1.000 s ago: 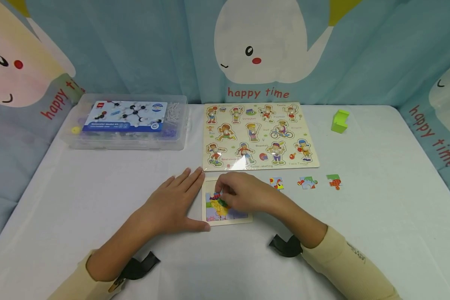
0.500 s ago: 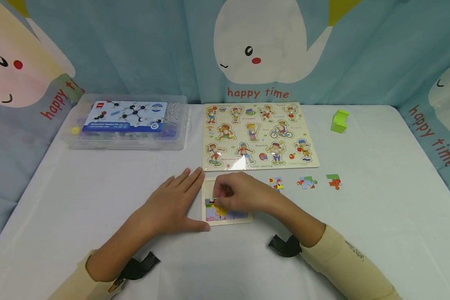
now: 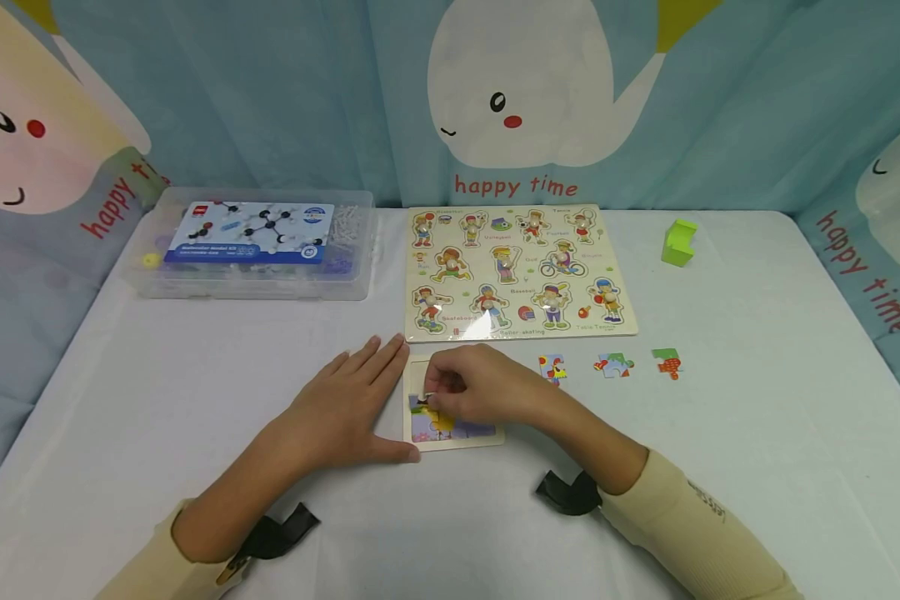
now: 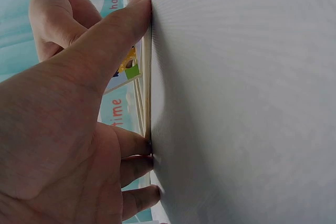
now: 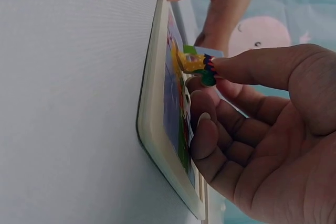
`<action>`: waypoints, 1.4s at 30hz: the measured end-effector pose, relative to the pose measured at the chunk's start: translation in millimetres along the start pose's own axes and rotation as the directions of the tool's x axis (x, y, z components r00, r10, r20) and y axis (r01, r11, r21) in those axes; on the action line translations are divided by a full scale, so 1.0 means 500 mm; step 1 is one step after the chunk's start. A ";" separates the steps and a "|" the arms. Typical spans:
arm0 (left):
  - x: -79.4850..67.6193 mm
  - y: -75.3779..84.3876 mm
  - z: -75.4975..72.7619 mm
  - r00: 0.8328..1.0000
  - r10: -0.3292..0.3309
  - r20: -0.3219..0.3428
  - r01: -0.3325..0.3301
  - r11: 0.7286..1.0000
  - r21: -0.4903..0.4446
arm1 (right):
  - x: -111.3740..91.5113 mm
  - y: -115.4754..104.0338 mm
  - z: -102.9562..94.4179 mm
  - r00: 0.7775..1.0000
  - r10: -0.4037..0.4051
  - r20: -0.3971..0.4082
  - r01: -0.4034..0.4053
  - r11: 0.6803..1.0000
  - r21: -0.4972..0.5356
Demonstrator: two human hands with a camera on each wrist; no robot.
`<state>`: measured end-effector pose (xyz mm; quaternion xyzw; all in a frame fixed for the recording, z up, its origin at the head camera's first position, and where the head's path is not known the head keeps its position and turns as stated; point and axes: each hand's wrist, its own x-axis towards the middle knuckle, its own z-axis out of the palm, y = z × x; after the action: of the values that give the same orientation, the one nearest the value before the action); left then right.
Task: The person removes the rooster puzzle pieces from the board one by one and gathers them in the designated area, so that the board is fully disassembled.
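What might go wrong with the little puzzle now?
The puzzle piece might slip or go in crooked, because the right hand has it pinched and tilted above the puzzle.

The nearest loose piece might get bumped, since it lies close to the right forearm.

The wooden frame might slide if the left hand, whose thumb touches its edge, lets go.

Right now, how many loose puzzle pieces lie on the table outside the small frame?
3, in a row nearer than the sports board: left piece nearest the right hand, middle piece, rightmost piece. Others may be hidden.
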<state>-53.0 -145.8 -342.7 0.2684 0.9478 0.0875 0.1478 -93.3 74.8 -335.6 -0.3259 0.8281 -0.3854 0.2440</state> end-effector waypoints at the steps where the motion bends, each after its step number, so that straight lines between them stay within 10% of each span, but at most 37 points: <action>1: 0.000 0.000 0.000 1.000 0.000 0.001 0.000 1.000 0.001 | 0.000 0.000 0.000 1.000 -0.002 0.000 0.002 1.000 0.002; 27: 0.001 -0.001 -0.004 1.000 -0.005 -0.006 0.005 1.000 0.013 | 0.006 -0.007 0.029 0.997 -0.004 -0.079 -0.010 0.985 -0.174; 42: 0.003 -0.001 0.001 1.000 -0.004 0.002 0.004 1.000 0.001 | -0.005 0.006 0.002 0.999 0.025 -0.031 -0.025 1.000 -0.012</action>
<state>-54.0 -145.4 -343.7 0.2666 0.9483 0.0867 0.1487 -92.2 77.9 -338.2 -0.3110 0.8381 -0.3823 0.2340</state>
